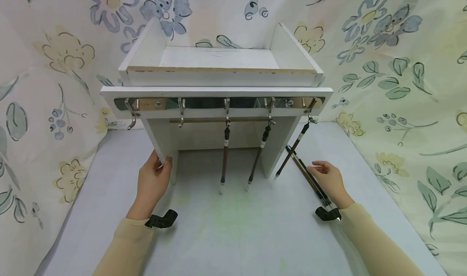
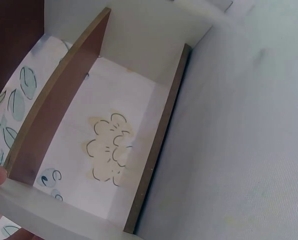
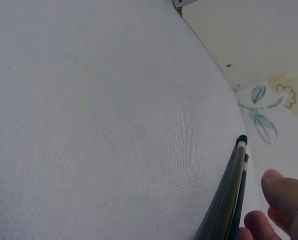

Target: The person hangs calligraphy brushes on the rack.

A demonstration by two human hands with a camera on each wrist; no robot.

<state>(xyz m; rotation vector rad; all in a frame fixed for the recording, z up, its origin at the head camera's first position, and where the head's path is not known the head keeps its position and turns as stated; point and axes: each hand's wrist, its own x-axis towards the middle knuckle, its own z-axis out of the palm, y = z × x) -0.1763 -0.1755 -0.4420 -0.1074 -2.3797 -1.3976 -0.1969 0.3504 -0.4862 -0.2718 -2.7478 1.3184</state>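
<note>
A white wooden rack [image 1: 215,91] with metal hooks stands on the table. My left hand [image 1: 151,185] grips the front edge of its left side panel [image 1: 157,140], thumb on the inner side. Three slim writing brushes, a middle one [image 1: 225,158], another [image 1: 258,156] and a tilted one [image 1: 293,150], hang tips down from the hooks. More brushes [image 1: 308,176] lie together on the table to the right of the rack. Right beside them is my right hand [image 1: 330,182], its fingers loosely bent; in the right wrist view the thumb [image 3: 283,192] stands apart from the brushes.
Two left hooks, an outer one [image 1: 131,114] and an inner one [image 1: 181,112], hold no brush. An open-topped tray [image 1: 219,77] forms the rack's upper part. Flowered cloth [image 1: 65,105] surrounds the white table [image 1: 226,235] at the back and sides.
</note>
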